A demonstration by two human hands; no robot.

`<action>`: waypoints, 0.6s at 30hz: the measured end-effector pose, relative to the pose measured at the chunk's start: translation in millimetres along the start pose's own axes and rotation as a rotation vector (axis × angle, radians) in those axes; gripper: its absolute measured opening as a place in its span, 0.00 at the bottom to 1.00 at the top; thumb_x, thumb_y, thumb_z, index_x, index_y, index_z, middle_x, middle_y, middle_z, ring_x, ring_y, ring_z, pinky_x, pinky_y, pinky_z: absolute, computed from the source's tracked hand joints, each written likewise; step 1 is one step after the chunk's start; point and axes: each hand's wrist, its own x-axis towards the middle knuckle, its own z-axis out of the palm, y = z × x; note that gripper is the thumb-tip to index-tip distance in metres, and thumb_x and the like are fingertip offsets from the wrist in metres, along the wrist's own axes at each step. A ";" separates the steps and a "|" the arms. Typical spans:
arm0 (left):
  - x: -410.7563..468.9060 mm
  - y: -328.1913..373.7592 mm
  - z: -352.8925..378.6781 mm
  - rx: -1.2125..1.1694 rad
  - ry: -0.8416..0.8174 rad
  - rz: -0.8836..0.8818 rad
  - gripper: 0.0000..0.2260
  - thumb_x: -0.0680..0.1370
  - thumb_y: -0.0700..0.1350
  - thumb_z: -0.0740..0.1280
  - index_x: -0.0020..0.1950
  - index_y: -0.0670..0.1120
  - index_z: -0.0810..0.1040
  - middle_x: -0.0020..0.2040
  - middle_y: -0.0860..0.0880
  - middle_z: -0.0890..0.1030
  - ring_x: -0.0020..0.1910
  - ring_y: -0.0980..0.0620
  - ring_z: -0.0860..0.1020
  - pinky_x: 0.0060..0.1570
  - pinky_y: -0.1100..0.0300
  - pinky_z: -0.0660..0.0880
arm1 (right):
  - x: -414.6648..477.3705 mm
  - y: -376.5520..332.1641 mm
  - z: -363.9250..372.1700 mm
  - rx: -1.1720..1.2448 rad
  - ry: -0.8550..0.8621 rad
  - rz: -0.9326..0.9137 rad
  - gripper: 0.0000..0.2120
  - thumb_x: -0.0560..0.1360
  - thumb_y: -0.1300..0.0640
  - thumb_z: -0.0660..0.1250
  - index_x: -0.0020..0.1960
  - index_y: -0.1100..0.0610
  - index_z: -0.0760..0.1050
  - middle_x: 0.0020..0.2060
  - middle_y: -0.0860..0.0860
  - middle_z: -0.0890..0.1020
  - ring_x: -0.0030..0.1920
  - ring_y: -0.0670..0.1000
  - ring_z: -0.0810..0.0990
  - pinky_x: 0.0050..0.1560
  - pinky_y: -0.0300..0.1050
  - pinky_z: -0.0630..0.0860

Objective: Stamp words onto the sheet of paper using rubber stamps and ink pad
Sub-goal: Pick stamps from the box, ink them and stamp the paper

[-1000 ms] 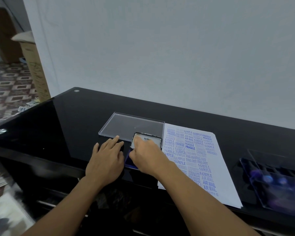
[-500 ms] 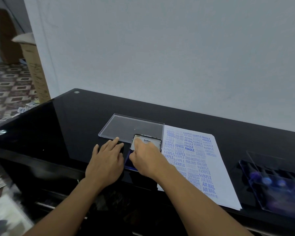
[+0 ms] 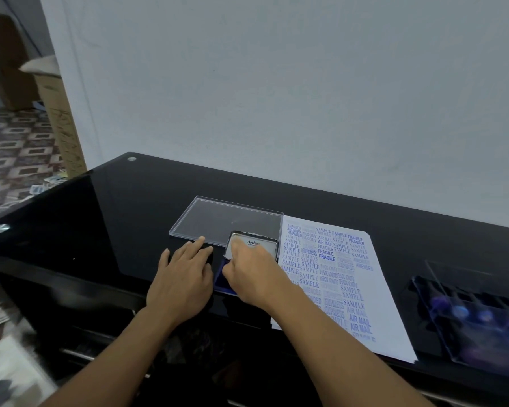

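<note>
Head view: over the last 1 s almost nothing has shifted. The right hand (image 3: 249, 273) stays hunched over the ink pad (image 3: 220, 279), knuckles up and fingers curled down toward the blue face. What they pinch is hidden beneath the hand, so I cannot tell whether a stamp is in them. The left hand (image 3: 185, 274) stays flat on the bench (image 3: 100, 218) just left of the right hand, fingers straight and a little spread. Its fingertips are near the pad's left edge, but whether they touch it is unclear. I judge this to be the inking step, held rather than finished, with no move toward the paper begun.

The paper (image 3: 373, 289) lies just right of the right hand, and that forearm crosses over its near-left corner. It is already dense with blue words: SAMPLE, FRAGILE, AIR MAIL, FAX OUT, AMENDED, EXPRESS. Bare white remains mostly along its right side, so the task looks far along.

Containers: the pad's lid (image 3: 254, 245), labelled Artline, tilts up just beyond the right hand. Beyond the left fingertips lies a clear tray (image 3: 206, 218) with nothing in it. Well right of the right hand, past the paper, a clear case (image 3: 423, 289) holds blurred blue-topped shapes (image 3: 459, 312) in slots. These are likely spare stamps, though their count is unclear.
</note>
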 end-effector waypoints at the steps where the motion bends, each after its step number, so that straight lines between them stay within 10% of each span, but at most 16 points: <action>1: 0.1 0.0 -0.3 0.000 0.000 0.000 0.20 0.83 0.48 0.52 0.76 0.52 0.65 0.80 0.54 0.56 0.78 0.53 0.55 0.77 0.44 0.49 | -0.5 -0.5 -0.2 0.000 0.003 0.001 0.07 0.79 0.54 0.58 0.46 0.53 0.61 0.36 0.52 0.68 0.39 0.58 0.68 0.31 0.47 0.60; 18: -0.2 0.5 -0.9 0.009 -0.002 0.004 0.21 0.84 0.49 0.52 0.77 0.52 0.64 0.80 0.54 0.55 0.79 0.54 0.54 0.76 0.45 0.49 | 4.0 -6.5 -5.2 -0.051 -0.026 -0.003 0.06 0.79 0.56 0.60 0.50 0.57 0.65 0.40 0.54 0.70 0.41 0.58 0.70 0.36 0.47 0.64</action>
